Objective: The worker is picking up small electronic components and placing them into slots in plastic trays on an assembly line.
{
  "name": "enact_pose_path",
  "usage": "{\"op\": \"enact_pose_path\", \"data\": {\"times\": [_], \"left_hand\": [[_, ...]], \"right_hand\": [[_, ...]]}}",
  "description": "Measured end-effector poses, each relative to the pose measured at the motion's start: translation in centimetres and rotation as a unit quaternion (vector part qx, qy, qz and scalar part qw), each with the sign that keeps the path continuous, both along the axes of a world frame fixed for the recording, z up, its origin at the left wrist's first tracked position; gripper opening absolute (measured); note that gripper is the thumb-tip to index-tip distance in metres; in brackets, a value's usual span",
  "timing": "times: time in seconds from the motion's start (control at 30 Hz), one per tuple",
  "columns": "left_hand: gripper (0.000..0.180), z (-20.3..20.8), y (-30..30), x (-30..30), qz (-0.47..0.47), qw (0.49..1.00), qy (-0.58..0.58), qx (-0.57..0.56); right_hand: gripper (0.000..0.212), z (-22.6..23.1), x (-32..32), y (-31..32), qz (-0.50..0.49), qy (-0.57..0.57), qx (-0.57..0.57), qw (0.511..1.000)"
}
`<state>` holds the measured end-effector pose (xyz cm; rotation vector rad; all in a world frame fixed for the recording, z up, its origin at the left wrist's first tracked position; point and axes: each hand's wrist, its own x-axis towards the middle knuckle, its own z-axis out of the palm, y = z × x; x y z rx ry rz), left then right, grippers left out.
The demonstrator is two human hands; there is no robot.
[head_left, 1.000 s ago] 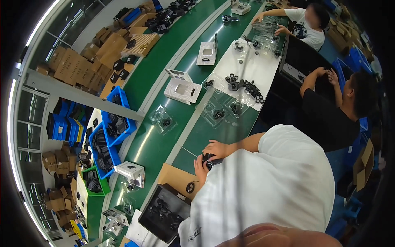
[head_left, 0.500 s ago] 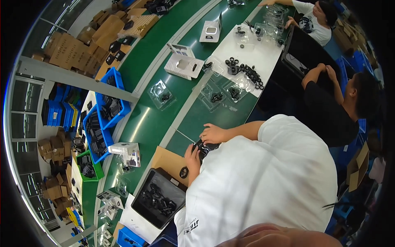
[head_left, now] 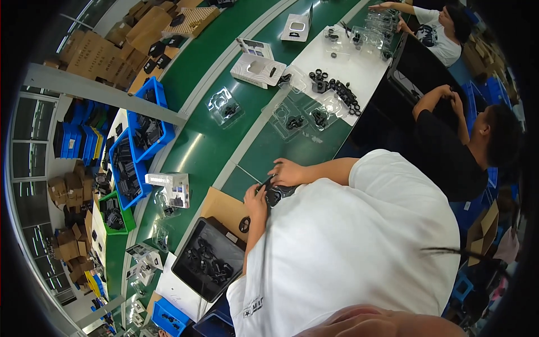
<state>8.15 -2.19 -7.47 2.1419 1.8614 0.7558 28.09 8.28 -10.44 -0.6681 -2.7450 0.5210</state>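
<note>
I'm seeing bare green benchtop [head_left: 261, 154] running btwn R hand [head_left: 289, 173] & clear trays [head_left: 280, 115]; cardboard [head_left: 224, 206] & black bin [head_left: 225, 238] are crowding L hand [head_left: 256, 203].

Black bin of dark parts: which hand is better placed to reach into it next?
Left, I'd judge: the left hand is nearer the black bin, with the right hand farther off. Both hold a dark piece, so the left would probably need freeing first.

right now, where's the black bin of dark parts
In the head view, the black bin sits left of the lower middle, on the person's left, just below the brown cardboard and below the left hand.
</note>
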Motion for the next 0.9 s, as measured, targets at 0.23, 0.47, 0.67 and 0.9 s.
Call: {"op": "enact_pose_path", "data": {"times": [0.23, 0.47, 0.67, 0.9], "left_hand": [[0.023, -2.6, -2.0, 0.3, 0.05, 0.991, -0.117, -0.049], [0.024, -1.9, 0.1, 0.4, 0.105, 0.96, -0.16, -0.206], [0.027, -0.4, 0.5, -0.1, 0.09, 0.941, -0.211, -0.251], [0.031, -3.5, 0.1, -1.1, 0.027, 0.96, -0.13, -0.246]], "right_hand": [[0.021, -0.7, 0.3, -1.0, 0.005, 0.054, -0.012, 0.998], [0.019, -1.5, -0.2, -0.5, -0.028, 0.021, -0.134, 0.99], [0.017, -0.7, -0.2, 0.1, 0.043, -0.02, -0.051, 0.998], [0.016, -0.7, -0.1, -0.8, 0.029, 0.053, -0.044, 0.997]]}}
